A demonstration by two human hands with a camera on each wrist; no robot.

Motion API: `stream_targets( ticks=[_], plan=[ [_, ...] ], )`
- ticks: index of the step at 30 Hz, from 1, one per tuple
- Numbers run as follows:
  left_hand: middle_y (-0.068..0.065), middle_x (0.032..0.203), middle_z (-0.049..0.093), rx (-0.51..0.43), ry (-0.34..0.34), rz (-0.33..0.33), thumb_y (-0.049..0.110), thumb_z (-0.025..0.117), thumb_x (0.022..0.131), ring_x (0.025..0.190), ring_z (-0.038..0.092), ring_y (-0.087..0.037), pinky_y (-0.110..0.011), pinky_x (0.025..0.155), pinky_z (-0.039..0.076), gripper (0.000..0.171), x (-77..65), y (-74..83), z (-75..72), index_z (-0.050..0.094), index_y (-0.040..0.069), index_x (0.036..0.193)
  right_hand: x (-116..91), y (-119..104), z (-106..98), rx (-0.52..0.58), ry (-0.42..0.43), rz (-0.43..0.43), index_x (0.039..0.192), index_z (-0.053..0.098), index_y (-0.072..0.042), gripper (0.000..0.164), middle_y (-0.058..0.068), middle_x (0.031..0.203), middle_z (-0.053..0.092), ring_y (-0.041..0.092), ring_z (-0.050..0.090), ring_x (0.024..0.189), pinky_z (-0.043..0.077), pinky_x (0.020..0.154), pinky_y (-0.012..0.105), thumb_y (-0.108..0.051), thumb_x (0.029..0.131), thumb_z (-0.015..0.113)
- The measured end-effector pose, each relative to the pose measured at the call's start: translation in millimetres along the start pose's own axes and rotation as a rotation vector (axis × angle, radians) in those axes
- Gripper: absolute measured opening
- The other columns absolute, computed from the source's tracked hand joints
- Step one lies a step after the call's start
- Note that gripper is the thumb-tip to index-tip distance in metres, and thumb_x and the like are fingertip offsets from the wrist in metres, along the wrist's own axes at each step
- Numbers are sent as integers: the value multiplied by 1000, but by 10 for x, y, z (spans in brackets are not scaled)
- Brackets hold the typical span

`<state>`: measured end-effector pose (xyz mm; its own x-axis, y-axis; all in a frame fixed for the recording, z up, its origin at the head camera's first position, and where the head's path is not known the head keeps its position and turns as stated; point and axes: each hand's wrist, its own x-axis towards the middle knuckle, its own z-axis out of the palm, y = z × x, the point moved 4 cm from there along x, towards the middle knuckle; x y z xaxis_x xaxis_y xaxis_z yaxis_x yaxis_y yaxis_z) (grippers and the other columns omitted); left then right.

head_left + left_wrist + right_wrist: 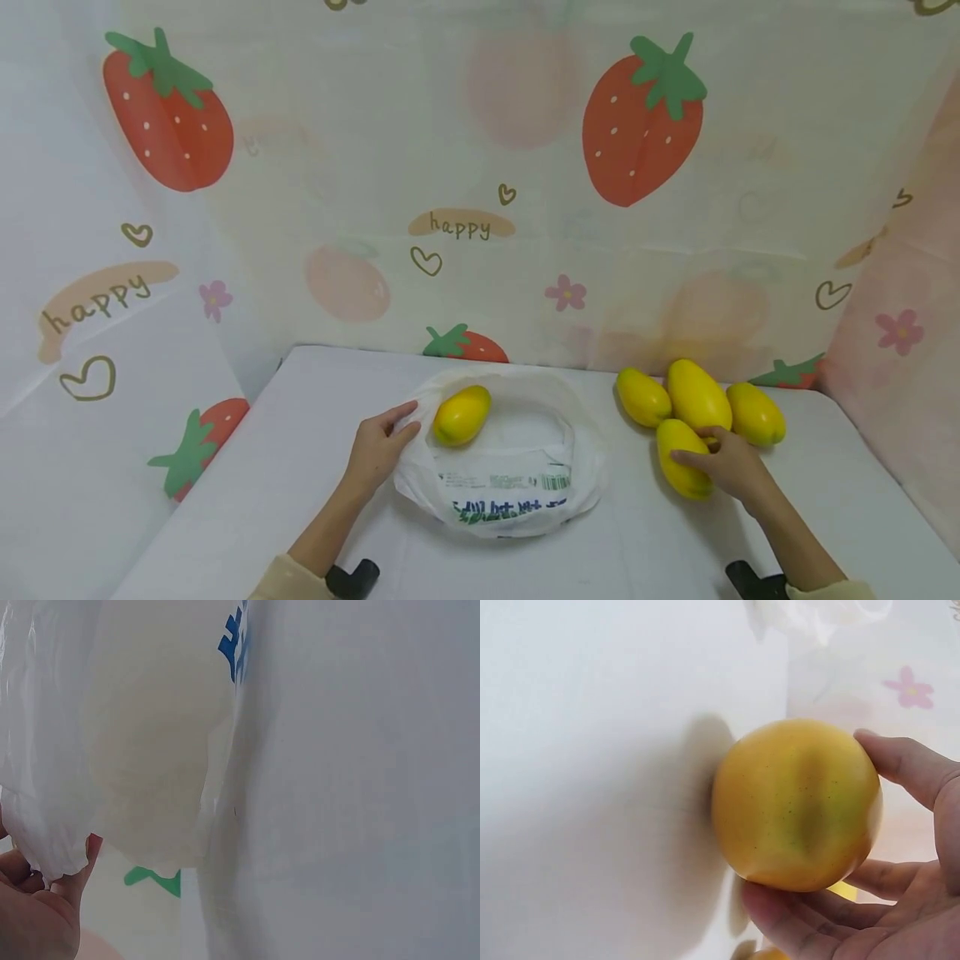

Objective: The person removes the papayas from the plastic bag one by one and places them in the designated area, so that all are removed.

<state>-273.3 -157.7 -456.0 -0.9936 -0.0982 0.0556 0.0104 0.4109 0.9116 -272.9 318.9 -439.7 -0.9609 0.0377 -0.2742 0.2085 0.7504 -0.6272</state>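
A white plastic bag (525,525) with printed lettering lies spread open on the table, one yellow mango (462,416) inside at its left. My left hand (375,450) pinches the bag's left rim between thumb and fingers; the left wrist view shows the thin plastic (52,832) between them. On the right, my right hand (731,462) grips the nearest mango (681,467) of a small cluster, thumb on one side and fingers on the other. In the right wrist view that mango (795,806) appears end-on, with a greenish patch.
Behind the gripped mango sit three more: a left one (643,398), a large middle one (697,392) and a right one (756,414). A strawberry-print curtain (465,150) hangs along the back edge of the white table (322,392).
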Motion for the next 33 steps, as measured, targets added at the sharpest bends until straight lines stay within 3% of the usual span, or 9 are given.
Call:
stream_targets(
  ticks=[10, 23, 33],
  plan=[
    [-13, 145, 53, -3, 4, -7, 18, 60, 96, 141, 42, -30, -41, 112, 38, 40, 0, -12, 1, 58, 6, 134, -5, 5, 22, -11, 12, 16, 142, 27, 17, 102, 43, 135, 40, 46, 50, 113, 47, 98, 59, -59, 85, 63],
    [-14, 144, 53, 13, 2, 3, 17, 60, 96, 140, 43, -31, -40, 111, 39, 40, 2, 1, 0, 58, 6, 134, -1, 9, 10, -46, 18, 15, 141, 29, 17, 103, 40, 132, 44, 43, 51, 108, 48, 94, 57, -64, 85, 60],
    [-15, 144, 53, 21, -3, 2, 17, 60, 96, 140, 43, -31, -41, 111, 39, 40, 13, -8, -2, 58, 6, 134, -61, -55, -114, -63, 18, 25, 143, 27, 14, 101, 43, 136, 39, 51, 50, 114, 50, 93, 59, -65, 88, 55]
  ],
)
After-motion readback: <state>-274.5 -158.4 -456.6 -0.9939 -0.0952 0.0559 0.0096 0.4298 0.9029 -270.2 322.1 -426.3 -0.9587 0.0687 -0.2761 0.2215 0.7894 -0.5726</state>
